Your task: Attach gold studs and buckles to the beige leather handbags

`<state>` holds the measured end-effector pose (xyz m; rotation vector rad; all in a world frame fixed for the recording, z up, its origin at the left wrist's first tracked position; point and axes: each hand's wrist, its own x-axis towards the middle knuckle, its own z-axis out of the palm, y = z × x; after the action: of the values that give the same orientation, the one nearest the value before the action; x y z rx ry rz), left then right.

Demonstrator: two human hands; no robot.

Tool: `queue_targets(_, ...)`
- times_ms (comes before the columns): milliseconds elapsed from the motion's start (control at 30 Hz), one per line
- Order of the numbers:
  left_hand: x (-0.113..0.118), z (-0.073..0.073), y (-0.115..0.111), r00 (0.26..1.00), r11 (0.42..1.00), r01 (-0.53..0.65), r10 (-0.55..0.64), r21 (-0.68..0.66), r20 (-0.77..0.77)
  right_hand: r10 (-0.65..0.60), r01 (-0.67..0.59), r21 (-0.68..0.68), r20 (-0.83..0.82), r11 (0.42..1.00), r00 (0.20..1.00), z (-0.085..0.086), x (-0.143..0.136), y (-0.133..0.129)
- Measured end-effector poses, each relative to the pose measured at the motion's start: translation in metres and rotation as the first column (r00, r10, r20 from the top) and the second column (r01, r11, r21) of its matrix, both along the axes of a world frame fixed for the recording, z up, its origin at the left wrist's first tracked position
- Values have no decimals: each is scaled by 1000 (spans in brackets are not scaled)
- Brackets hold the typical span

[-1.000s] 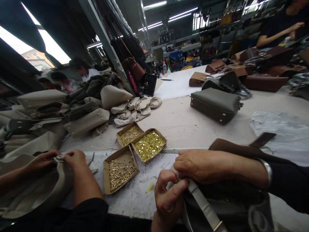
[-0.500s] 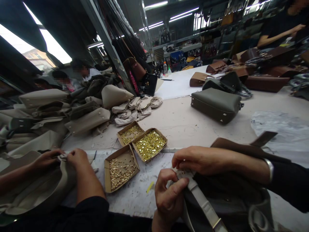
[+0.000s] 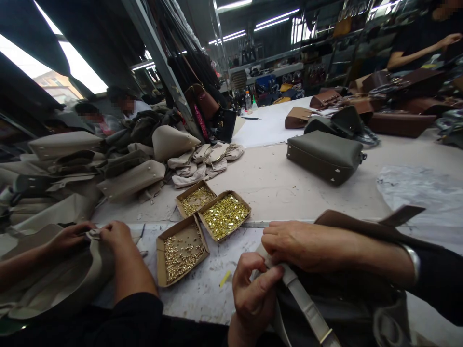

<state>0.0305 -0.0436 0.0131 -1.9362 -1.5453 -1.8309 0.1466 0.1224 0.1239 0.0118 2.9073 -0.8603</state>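
Observation:
My left hand (image 3: pixel 255 284) is closed, thumb and curled forefinger pinching a light beige bag strap (image 3: pixel 307 306). My right hand (image 3: pixel 304 245), with a silver bracelet at the wrist, bends over the same strap end; its fingers are closed on it and hide what lies beneath. The strap runs down over a dark olive bag (image 3: pixel 340 289) lying under both hands. A brown-grey flap (image 3: pixel 347 222) of the bag sticks out behind my right wrist. Left of my hands stands a cardboard tray (image 3: pixel 161 265) of small gold studs, with a second tray (image 3: pixel 243 224) of gold screws beyond it.
At the left, a co-worker's hands (image 3: pixel 115 236) hold a beige strap. A third small tray (image 3: pixel 179 205) adjoins the others. Beige bags (image 3: pixel 133 180) pile up at the far left. An olive bag (image 3: pixel 321 156) lies ahead; brown bags (image 3: pixel 401 124) and another person (image 3: pixel 412 53) are beyond.
My right fingers have come down over the strap end, covering the small gold stud that showed there. The brown-grey flap has shifted right and down. My left hand has hardly moved.

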Motion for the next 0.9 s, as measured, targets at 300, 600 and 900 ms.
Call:
queue_targets(300,1,5,1,1000,1000,-10,10,9,3,-33,32,-415,4,909,999,3,2,9)
queue_targets(600,-2,2,0,1000,1000,9,-9,2,-13,-84,69,195,66,978,994,-4,-6,-5)
queue_targets(900,0,-1,1,1000,1000,-15,15,2,11,-43,42,-80,-17,996,999,0,3,-1)
